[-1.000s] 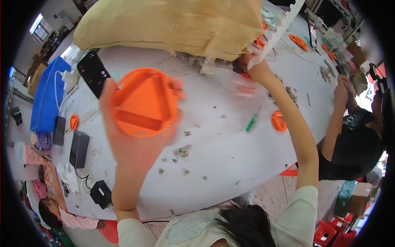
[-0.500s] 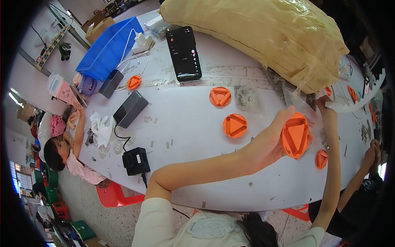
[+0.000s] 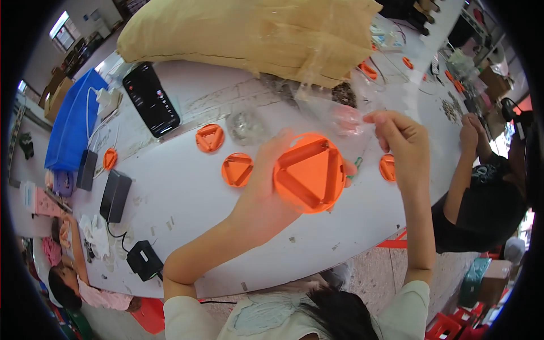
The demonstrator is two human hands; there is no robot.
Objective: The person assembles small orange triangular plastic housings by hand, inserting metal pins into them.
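My left hand [image 3: 266,187] grips a round orange plastic piece [image 3: 310,173] with a triangular channel in its face, turned toward me. A thin green object [image 3: 357,164] shows behind its edge by the fingertips; its kind is unclear. My right hand [image 3: 401,136] is raised to the right of that piece, fingers pinched; whatever is between them is too small or hidden to name. Close to its fingertips lies a clear plastic bag [image 3: 323,105] with a blurred pinkish patch. Similar orange pieces [image 3: 210,138] [image 3: 237,170] [image 3: 387,168] lie on the white table [image 3: 192,215].
A yellow sack [image 3: 243,39] lies across the far side. A phone [image 3: 151,101] stands left of it, with a blue bin [image 3: 71,122] beyond. Black boxes [image 3: 115,195] and a cable lie at left. One person [image 3: 68,283] sits left, another [image 3: 481,187] right.
The view has swung right. My right hand has come back from the plastic bag by the sack, its fingers now pinched. The orange piece in my left hand is nearer and faces me more squarely.
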